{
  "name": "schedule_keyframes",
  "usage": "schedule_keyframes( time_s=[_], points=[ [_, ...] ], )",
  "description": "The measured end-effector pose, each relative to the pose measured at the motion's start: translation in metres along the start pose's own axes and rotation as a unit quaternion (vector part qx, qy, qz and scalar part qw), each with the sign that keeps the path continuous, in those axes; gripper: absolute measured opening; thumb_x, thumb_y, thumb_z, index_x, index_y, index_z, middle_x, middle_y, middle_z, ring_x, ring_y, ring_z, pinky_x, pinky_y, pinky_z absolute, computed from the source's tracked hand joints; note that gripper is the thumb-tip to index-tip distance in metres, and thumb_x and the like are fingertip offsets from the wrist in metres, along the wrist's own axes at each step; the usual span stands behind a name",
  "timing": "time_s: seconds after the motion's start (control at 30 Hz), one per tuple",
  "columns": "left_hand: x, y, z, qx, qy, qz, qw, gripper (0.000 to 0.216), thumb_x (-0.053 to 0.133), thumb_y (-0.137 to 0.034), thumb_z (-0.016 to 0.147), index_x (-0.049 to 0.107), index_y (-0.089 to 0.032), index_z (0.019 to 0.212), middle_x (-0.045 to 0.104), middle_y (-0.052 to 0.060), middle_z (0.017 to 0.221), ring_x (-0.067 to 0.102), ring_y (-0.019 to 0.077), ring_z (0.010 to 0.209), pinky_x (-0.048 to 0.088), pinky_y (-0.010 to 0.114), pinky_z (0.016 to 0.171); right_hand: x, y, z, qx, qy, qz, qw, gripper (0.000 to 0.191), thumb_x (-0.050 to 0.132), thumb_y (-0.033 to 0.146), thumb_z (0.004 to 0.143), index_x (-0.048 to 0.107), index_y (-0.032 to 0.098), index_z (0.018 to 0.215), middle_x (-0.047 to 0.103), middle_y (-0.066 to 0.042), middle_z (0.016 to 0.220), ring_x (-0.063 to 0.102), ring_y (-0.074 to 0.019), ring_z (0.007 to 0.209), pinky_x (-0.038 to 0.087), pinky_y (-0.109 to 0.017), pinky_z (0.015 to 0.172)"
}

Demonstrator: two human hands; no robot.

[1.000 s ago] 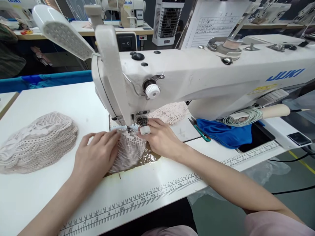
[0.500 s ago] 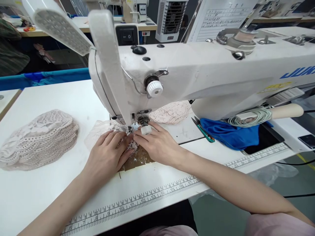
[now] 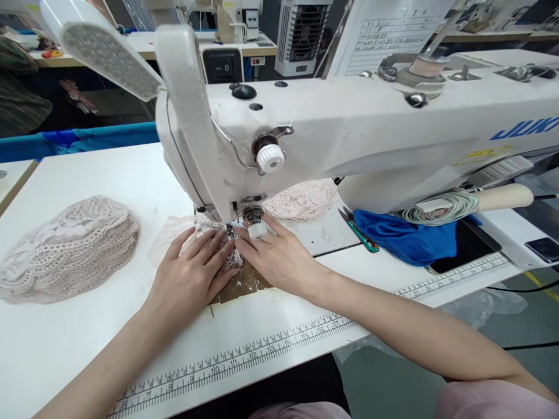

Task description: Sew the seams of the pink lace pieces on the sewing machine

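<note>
This is a garment sewing workshop. An industrial sewing machine (image 3: 349,134) stands on a white work table (image 3: 87,349) with a measuring scale printed along its near edge. Left of the machine lies a stack of lace pieces (image 3: 65,247). Behind the machine, more sewing machines (image 3: 231,17) stand on further tables, with a cooling fan unit (image 3: 301,35) and a printed work sheet (image 3: 384,35) beside them.
</note>
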State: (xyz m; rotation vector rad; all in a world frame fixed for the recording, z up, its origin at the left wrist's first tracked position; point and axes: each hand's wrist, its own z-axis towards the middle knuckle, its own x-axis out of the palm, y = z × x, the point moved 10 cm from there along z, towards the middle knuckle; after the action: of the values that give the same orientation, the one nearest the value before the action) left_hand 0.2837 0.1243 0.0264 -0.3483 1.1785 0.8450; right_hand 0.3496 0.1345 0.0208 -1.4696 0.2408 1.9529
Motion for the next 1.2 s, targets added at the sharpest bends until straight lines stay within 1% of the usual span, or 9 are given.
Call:
schedule_keyframes(
  time_s=[0.37, 0.53, 0.6, 0.7, 0.8, 0.97, 1.03, 1.1, 1.2],
  points=[
    [-0.002, 0.002, -0.001, -0.014, -0.007, -0.008, 1.0, 0.035, 0.052, -0.037, 0.093, 0.064, -0.014, 0.117, 0.068, 0.009, 0.12, 0.06, 0.027, 0.117, 0.037, 0.05, 0.107, 0.003, -0.001, 0.001, 0.013, 0.022, 0.037, 0.999, 0.028, 0.037, 0.007, 0.093, 0.057, 0.011, 0.113, 0.066, -0.013, 0.119, 0.058, -0.0214, 0.114, 0.032, -0.045, 0.112],
    [-0.011, -0.001, -0.002, 0.004, -0.028, -0.014, 1.0, 0.038, 0.059, -0.038, 0.089, 0.063, -0.013, 0.117, 0.068, 0.01, 0.119, 0.062, 0.027, 0.112, 0.041, 0.048, 0.103, 0.001, -0.003, 0.001, 0.016, 0.016, 0.052, 0.998, 0.031, 0.033, 0.005, 0.093, 0.057, 0.01, 0.113, 0.069, -0.011, 0.111, 0.058, -0.0212, 0.113, 0.031, -0.044, 0.113],
    [-0.018, -0.005, -0.005, 0.025, -0.049, -0.024, 0.998, 0.033, 0.063, -0.034, 0.086, 0.065, -0.012, 0.111, 0.071, 0.009, 0.111, 0.065, 0.0242, 0.103, 0.047, 0.041, 0.095, -0.001, -0.005, 0.001, 0.02, 0.001, 0.069, 0.997, 0.032, 0.034, 0.004, 0.092, 0.058, 0.011, 0.111, 0.07, -0.01, 0.104, 0.058, -0.0208, 0.111, 0.031, -0.044, 0.112],
    [-0.025, -0.012, -0.01, 0.066, -0.073, -0.021, 0.995, 0.018, 0.065, -0.019, 0.084, 0.066, -0.011, 0.1, 0.074, 0.008, 0.1, 0.068, 0.0213, 0.093, 0.051, 0.036, 0.087, -0.006, -0.01, 0.001, 0.029, -0.033, 0.115, 0.992, 0.03, 0.038, 0.002, 0.089, 0.06, 0.013, 0.107, 0.07, -0.009, 0.1, 0.059, -0.0199, 0.103, 0.036, -0.042, 0.105],
    [-0.024, -0.015, -0.013, 0.09, -0.073, -0.01, 0.993, 0.017, 0.06, -0.007, 0.084, 0.064, -0.009, 0.101, 0.073, 0.009, 0.102, 0.068, 0.0215, 0.093, 0.051, 0.037, 0.088, -0.008, -0.013, 0.001, 0.03, -0.045, 0.153, 0.987, 0.032, 0.042, 0.001, 0.085, 0.061, 0.013, 0.107, 0.07, -0.008, 0.1, 0.06, -0.0184, 0.091, 0.042, -0.037, 0.093],
    [-0.025, -0.011, -0.012, 0.069, -0.076, -0.034, 0.994, 0.02, 0.056, -0.006, 0.086, 0.061, -0.012, 0.104, 0.073, 0.007, 0.104, 0.066, 0.0192, 0.097, 0.049, 0.036, 0.092, -0.016, -0.011, 0.003, 0.006, -0.102, 0.154, 0.983, 0.031, 0.045, 0.003, 0.087, 0.066, 0.015, 0.106, 0.072, -0.005, 0.102, 0.06, -0.0162, 0.088, 0.041, -0.033, 0.087],
    [-0.027, -0.009, -0.009, 0.055, -0.077, -0.039, 0.995, 0.019, 0.056, -0.009, 0.087, 0.06, -0.015, 0.104, 0.072, 0.005, 0.105, 0.066, 0.0186, 0.097, 0.048, 0.036, 0.092, -0.019, -0.011, 0.004, 0.005, -0.128, 0.147, 0.981, 0.025, 0.046, 0.008, 0.092, 0.068, 0.018, 0.099, 0.074, -0.002, 0.097, 0.06, -0.015, 0.085, 0.042, -0.031, 0.081],
    [-0.027, 0.001, -0.003, 0.001, -0.062, -0.062, 0.996, 0.019, 0.059, -0.022, 0.088, 0.059, -0.016, 0.106, 0.072, 0.005, 0.105, 0.066, 0.0203, 0.096, 0.049, 0.037, 0.088, -0.018, -0.015, 0.004, 0.021, -0.137, 0.141, 0.98, 0.023, 0.048, 0.013, 0.094, 0.07, 0.019, 0.092, 0.074, -0.001, 0.086, 0.061, -0.0139, 0.079, 0.041, -0.029, 0.072],
    [-0.012, 0.02, 0.006, -0.086, 0.005, -0.106, 0.991, 0.044, 0.06, -0.049, 0.084, 0.057, -0.016, 0.113, 0.068, 0.009, 0.11, 0.064, 0.0264, 0.098, 0.05, 0.041, 0.082, -0.016, -0.026, 0.005, 0.071, -0.141, 0.151, 0.976, 0.027, 0.047, 0.022, 0.097, 0.072, 0.02, 0.088, 0.069, 0.001, 0.068, 0.06, -0.0118, 0.068, 0.037, -0.026, 0.06]
  ],
)
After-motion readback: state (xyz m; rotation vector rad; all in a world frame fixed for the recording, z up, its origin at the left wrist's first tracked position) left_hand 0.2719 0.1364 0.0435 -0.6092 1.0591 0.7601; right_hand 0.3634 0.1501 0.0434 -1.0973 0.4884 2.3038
